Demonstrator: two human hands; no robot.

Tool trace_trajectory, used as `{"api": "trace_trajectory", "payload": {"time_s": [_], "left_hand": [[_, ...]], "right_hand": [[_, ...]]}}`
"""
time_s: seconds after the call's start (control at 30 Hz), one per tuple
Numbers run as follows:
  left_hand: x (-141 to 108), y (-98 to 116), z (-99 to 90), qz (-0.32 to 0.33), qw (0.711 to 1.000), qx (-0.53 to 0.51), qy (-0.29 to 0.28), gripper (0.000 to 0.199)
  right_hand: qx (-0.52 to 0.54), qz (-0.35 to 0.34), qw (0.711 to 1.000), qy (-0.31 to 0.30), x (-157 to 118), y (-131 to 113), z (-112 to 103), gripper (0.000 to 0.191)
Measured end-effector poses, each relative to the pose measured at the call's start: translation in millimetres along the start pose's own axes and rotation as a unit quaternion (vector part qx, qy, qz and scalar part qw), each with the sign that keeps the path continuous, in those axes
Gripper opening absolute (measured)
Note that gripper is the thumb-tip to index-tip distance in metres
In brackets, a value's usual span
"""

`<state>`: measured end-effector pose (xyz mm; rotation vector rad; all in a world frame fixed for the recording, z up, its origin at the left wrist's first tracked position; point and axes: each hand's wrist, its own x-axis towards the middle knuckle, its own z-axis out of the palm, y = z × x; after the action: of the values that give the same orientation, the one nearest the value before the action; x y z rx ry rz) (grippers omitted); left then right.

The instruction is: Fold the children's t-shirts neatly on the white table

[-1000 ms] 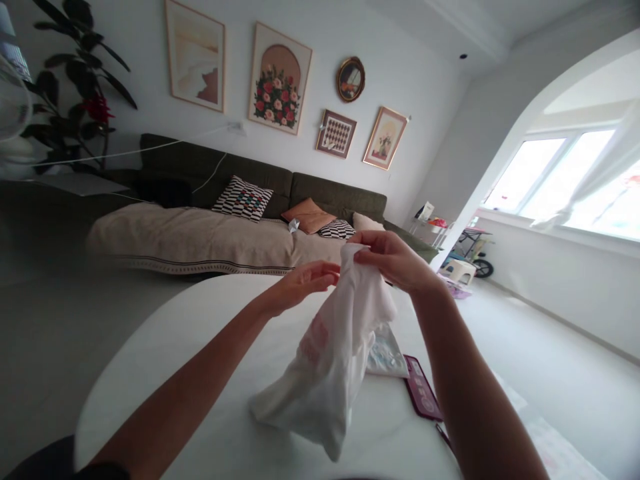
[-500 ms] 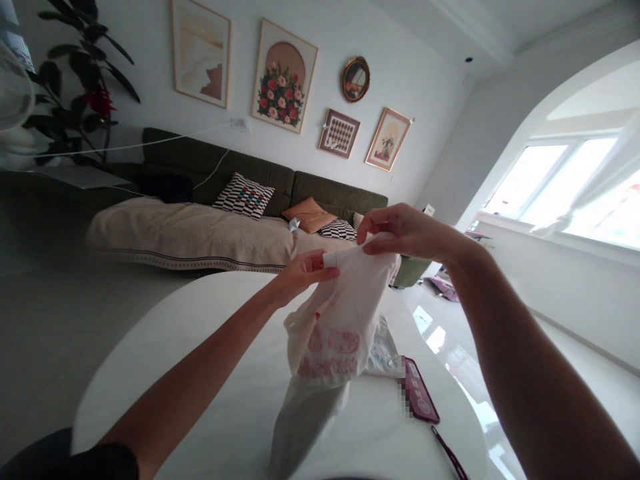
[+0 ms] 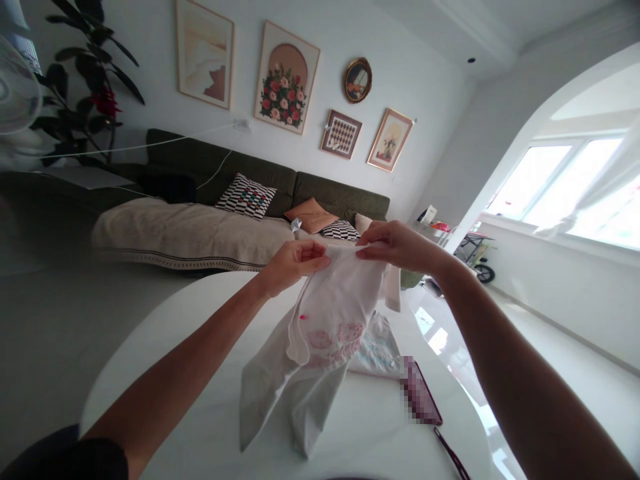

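A thin white garment [image 3: 340,293] with a pink print hangs above a round white table, its lower ends drooping toward the tabletop. My left hand [image 3: 299,263] pinches its upper left edge. The upper right edge is pinched by my right hand [image 3: 393,245], a short way from the left one. Behind the garment, partly covered by it, a folded light cloth [image 3: 380,350] with a bluish print lies on the table.
The white table [image 3: 190,353] also bears a dark red phone [image 3: 423,393], partly pixelated, with a strap [image 3: 450,453] near its lower end. Beyond the table stands a green sofa [image 3: 210,160] with a beige cover and several cushions.
The garment has spread out, with its lower parts now hanging apart and further left. My left hand has moved slightly left and up, and my right hand slightly down.
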<state>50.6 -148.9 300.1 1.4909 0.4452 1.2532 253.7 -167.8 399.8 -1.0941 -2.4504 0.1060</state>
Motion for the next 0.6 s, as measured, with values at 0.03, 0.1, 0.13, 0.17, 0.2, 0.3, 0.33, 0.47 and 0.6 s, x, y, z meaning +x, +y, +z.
{"api": "trace_trajectory", "payload": {"time_s": [0.03,0.1,0.13,0.17,0.2,0.3,0.33,0.47,0.6], "left_hand": [[0.1,0.7,-0.4,0.004,1.0,0.001,-0.005,0.021],[1.2,2.0,-0.5,0.01,1.0,-0.001,-0.009,0.021],[2.1,2.6,-0.2,0.01,1.0,-0.002,-0.011,0.022],[3.1,3.3,0.2,0.008,1.0,-0.002,-0.011,0.022],[4.2,4.1,0.8,0.006,1.0,-0.003,-0.009,0.021],[6.8,6.3,3.3,-0.002,1.0,0.002,-0.007,0.02],[7.3,6.7,4.3,-0.004,1.0,0.004,-0.01,0.02],[9.7,6.7,6.5,-0.012,0.999,0.016,-0.03,0.02],[10.8,-0.1,2.8,-0.01,0.996,0.057,-0.062,0.023]], "right_hand": [[0.014,0.006,1.0,0.003,0.2,-0.1,1.0,0.012],[0.052,0.023,0.998,-0.001,0.6,-0.8,2.5,0.009],[0.074,0.034,0.997,-0.007,0.6,-1.1,3.2,0.009],[0.097,0.045,0.994,-0.018,0.4,-1.3,3.8,0.01],[0.118,0.054,0.991,-0.036,0.1,-1.3,4.5,0.011],[0.162,0.06,0.98,-0.101,-1.4,-0.4,8.4,0.015],[0.171,0.058,0.977,-0.113,-1.9,0.0,10.6,0.016],[0.192,0.042,0.978,-0.072,-3.3,2.5,23.7,0.03],[0.206,0.037,0.977,-0.041,-3.2,7.0,35.0,0.034]]}}
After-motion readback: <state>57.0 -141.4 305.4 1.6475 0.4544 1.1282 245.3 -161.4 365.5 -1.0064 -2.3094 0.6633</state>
